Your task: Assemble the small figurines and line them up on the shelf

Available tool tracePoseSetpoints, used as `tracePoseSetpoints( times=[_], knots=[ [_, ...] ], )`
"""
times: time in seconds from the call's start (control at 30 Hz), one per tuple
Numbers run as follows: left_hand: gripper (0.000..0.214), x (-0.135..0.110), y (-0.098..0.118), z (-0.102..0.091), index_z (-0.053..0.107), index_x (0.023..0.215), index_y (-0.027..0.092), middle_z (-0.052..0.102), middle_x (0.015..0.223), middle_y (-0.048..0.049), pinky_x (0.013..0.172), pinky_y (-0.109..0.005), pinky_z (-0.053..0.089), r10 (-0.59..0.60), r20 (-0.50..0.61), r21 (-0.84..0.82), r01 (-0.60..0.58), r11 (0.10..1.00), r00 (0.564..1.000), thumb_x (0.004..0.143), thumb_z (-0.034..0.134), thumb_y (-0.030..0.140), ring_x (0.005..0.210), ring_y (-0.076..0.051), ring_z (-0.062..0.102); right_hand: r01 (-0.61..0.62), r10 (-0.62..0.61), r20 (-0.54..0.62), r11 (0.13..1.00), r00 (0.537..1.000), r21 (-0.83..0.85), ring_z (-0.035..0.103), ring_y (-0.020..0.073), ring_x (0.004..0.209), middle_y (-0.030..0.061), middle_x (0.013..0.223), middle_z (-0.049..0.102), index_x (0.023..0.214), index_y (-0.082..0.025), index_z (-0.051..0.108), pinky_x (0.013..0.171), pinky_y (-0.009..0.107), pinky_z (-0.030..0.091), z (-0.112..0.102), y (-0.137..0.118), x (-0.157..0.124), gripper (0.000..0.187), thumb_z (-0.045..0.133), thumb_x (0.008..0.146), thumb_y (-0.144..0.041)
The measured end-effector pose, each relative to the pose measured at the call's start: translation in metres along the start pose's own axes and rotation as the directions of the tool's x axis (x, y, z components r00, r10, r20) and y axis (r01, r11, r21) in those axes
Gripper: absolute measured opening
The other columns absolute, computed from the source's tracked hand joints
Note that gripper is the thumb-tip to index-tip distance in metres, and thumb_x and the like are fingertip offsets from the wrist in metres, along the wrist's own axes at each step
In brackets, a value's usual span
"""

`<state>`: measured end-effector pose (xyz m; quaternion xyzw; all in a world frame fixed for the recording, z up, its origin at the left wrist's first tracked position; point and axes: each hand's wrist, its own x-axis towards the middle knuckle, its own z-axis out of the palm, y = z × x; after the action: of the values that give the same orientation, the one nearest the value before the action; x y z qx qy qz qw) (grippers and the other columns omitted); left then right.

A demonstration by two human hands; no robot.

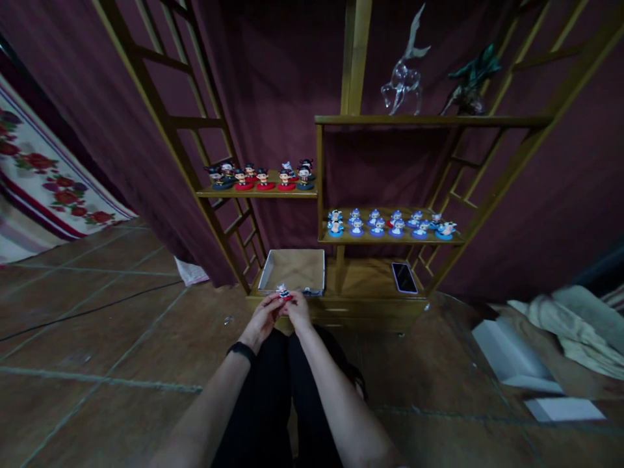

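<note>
Between my fingers is a small figurine (283,292) with a pale head and a red base. My left hand (266,314) grips its base from the left, a dark band on that wrist. From the other side my right hand (298,310) pinches the same base. Just beyond the figurine, an open cardboard box (292,268) rests on the bottom shelf. Dark-haired figurines (263,179) on red and dark bases stand in two rows on the left shelf. White and purple figurines (377,225) stand in rows on the lower right shelf.
A phone (404,277) lies on the bottom shelf at right. A clear glass deer (403,78) and a dark green sculpture (470,81) stand on the upper shelf (429,121). White boxes (514,354) and cloth (580,325) lie on the floor at right; a cable (97,309) runs at left.
</note>
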<state>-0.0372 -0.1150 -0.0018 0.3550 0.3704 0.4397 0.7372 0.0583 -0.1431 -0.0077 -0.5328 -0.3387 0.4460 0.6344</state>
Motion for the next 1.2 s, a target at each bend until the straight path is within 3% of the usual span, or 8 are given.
tracePoseSetpoints(
  times=[0.17, 0.43, 0.67, 0.87, 1.2],
  knots=[
    [0.033, -0.005, 0.009, -0.007, 0.064, 0.092, 0.017, 0.069, 0.079, -0.0025, 0.056, -0.018, 0.045, -0.016, -0.033, 0.085, 0.019, 0.996, 0.999, 0.06, 0.072, 0.015, 0.062, -0.01, 0.062, 0.075, -0.101, -0.115, 0.975, 0.988, -0.21, 0.056, 0.017, 0.089, 0.0022, 0.091, 0.061, 0.09, -0.022, 0.053, 0.081, 0.032, 0.044, 0.016, 0.006, -0.006, 0.023, 0.05, 0.069, -0.015],
    [0.037, -0.005, 0.013, -0.014, 0.063, 0.095, 0.015, 0.069, 0.079, -0.0044, 0.055, -0.02, 0.047, -0.042, -0.072, 0.098, 0.049, 0.994, 0.997, 0.059, 0.072, 0.013, 0.064, -0.013, 0.063, 0.144, -0.165, -0.016, 0.9, 0.986, -0.412, 0.051, 0.0175, 0.102, 0.0059, 0.107, 0.057, 0.104, -0.021, 0.049, 0.088, 0.031, 0.04, 0.016, -0.004, -0.017, 0.029, 0.047, 0.075, -0.014],
    [0.036, -0.001, 0.002, -0.005, 0.062, 0.095, 0.014, 0.069, 0.08, -0.0041, 0.054, -0.017, 0.047, -0.021, -0.058, 0.07, 0.025, 0.997, 0.998, 0.06, 0.07, 0.009, 0.067, -0.013, 0.064, 0.151, -0.179, -0.015, 0.867, 0.984, -0.475, 0.05, 0.0177, 0.105, 0.0057, 0.109, 0.054, 0.106, -0.021, 0.045, 0.088, 0.03, 0.04, 0.003, -0.006, -0.02, 0.031, 0.044, 0.076, -0.013],
    [0.032, 0.002, -0.003, -0.002, 0.062, 0.095, 0.016, 0.069, 0.078, -0.003, 0.057, -0.018, 0.049, -0.018, -0.06, 0.064, 0.022, 0.998, 0.998, 0.064, 0.066, 0.007, 0.066, -0.012, 0.063, 0.1, -0.124, -0.005, 0.826, 0.992, -0.554, 0.053, 0.0206, 0.101, 0.006, 0.109, 0.053, 0.109, -0.023, 0.042, 0.086, 0.034, 0.042, -0.004, -0.006, -0.018, 0.033, 0.045, 0.077, -0.015],
    [0.035, 0.004, -0.007, 0.001, 0.062, 0.093, 0.016, 0.069, 0.079, -0.0026, 0.059, -0.018, 0.048, -0.017, -0.064, 0.031, 0.019, 0.999, 0.998, 0.06, 0.069, 0.005, 0.068, -0.011, 0.063, 0.092, -0.111, -0.002, 0.833, 0.994, -0.546, 0.053, 0.0192, 0.1, 0.0054, 0.11, 0.054, 0.106, -0.024, 0.045, 0.086, 0.032, 0.042, -0.009, -0.005, -0.012, 0.031, 0.047, 0.076, -0.017]
  ],
)
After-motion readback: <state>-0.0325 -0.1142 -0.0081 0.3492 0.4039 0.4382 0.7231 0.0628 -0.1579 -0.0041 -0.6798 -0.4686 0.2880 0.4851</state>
